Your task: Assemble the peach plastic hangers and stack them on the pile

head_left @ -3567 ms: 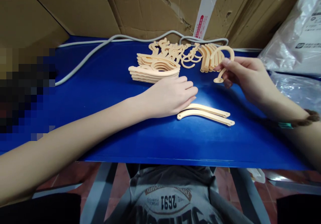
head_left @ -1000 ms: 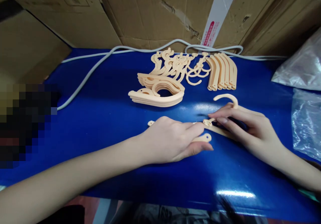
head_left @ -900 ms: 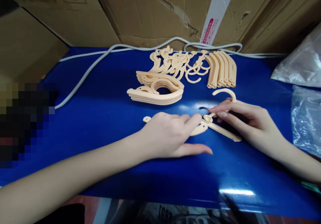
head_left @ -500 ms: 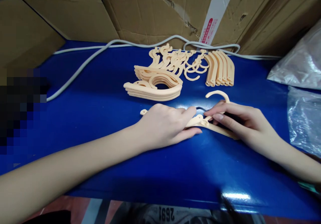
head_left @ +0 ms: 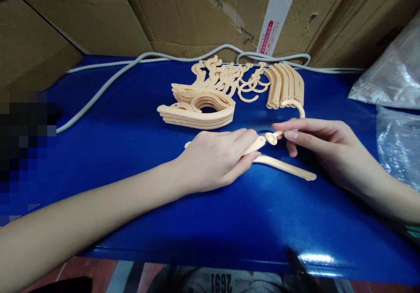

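My left hand [head_left: 223, 159] is closed over a cream plastic hanger arm [head_left: 256, 145], whose rounded, holed end pokes out past the fingers. A second hanger arm [head_left: 288, 168] lies on the blue table just right of that hand, its left end reaching under the fingers. Between thumb and fingers my right hand [head_left: 315, 142] pinches a cream hanger hook [head_left: 300, 109] by its shank. The hook's round base [head_left: 271, 139] sits close beside the holed end of the held arm, and its curve points up and away from me.
Behind the hands lie a stack of folded hangers [head_left: 197, 117], a heap of loose hooks [head_left: 252, 85] and a row of hanger arms [head_left: 285, 85]. A white cable [head_left: 108, 91] runs along the back by cardboard boxes [head_left: 183, 12]. Plastic bags [head_left: 398, 144] are at right.
My right hand has lifted the hook off the arms and tipped it, so its round base now faces me. The lower arm now shows uncovered on the table.
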`<state>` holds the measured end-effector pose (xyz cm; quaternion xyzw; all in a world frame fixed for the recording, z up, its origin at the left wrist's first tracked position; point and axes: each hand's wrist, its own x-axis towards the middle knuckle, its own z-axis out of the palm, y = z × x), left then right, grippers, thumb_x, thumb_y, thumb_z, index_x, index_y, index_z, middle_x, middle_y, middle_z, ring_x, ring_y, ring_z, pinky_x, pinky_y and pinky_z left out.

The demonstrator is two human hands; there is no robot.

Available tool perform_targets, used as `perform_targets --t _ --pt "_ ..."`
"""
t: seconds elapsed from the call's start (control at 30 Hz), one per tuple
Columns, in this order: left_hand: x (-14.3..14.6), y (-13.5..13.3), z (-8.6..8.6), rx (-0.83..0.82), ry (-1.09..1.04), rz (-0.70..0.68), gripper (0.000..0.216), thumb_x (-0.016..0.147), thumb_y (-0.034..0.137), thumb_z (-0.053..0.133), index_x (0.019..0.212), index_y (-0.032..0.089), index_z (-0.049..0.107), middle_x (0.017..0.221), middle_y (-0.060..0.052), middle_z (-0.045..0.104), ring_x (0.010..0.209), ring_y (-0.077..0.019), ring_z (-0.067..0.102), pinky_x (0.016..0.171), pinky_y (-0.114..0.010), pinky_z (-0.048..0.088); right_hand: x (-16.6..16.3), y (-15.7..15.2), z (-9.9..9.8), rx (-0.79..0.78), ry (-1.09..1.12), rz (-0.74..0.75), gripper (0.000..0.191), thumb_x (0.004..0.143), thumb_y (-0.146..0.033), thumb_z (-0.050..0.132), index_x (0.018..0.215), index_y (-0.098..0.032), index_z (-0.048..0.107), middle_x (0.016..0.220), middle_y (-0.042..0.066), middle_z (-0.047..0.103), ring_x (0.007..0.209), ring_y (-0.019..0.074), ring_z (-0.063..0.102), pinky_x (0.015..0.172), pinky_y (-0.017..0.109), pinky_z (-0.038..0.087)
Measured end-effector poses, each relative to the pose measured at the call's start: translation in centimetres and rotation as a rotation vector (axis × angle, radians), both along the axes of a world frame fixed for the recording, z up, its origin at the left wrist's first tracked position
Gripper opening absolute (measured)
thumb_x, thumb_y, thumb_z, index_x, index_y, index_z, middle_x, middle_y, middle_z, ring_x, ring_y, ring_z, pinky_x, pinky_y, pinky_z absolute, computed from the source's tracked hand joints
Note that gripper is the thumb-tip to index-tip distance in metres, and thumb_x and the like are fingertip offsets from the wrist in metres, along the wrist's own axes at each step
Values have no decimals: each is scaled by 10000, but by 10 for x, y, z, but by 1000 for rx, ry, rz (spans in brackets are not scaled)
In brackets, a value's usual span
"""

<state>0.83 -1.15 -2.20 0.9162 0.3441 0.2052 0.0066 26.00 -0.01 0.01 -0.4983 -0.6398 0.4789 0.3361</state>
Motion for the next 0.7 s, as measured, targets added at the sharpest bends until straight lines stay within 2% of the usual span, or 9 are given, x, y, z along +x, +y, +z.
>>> perform_targets --t 0.2,0.4,0.57,0.7 --pt "0 1 5 -54 55 -14 340 1109 380 353 1163 179 622 1135 -57 673 821 -166 674 515 -272 360 -2 -2 1 14 -15 -20 241 857 -437 780 1027 -278 840 691 -13 687 639 134 606 707 312 539" --pt "-1 2 4 -77 15 -47 363 1107 366 369 1316 206 619 1448 -43 609 974 -169 723 580 -253 492 -2 -2 0 21 -2 -10 222 871 -419 766 1018 -271 841 687 -17 688 641 133 607 706 304 518" --pt "-2 4 3 -67 22 -90 415 1126 353 319 1366 173 604 1380 -57 680 1117 -178 710 768 -256 567 -5 -1 2 0 14 35 186 868 -399 781 1015 -306 849 691 -23 693 661 121 617 710 284 526" --pt "-2 3 4 -91 50 -65 397 1123 371 358 1361 173 605 1324 -54 708 1100 -185 718 805 -269 565 -5 -1 3 -7 37 25 172 860 -387 788 1004 -318 852 681 -28 687 643 115 603 713 291 528"
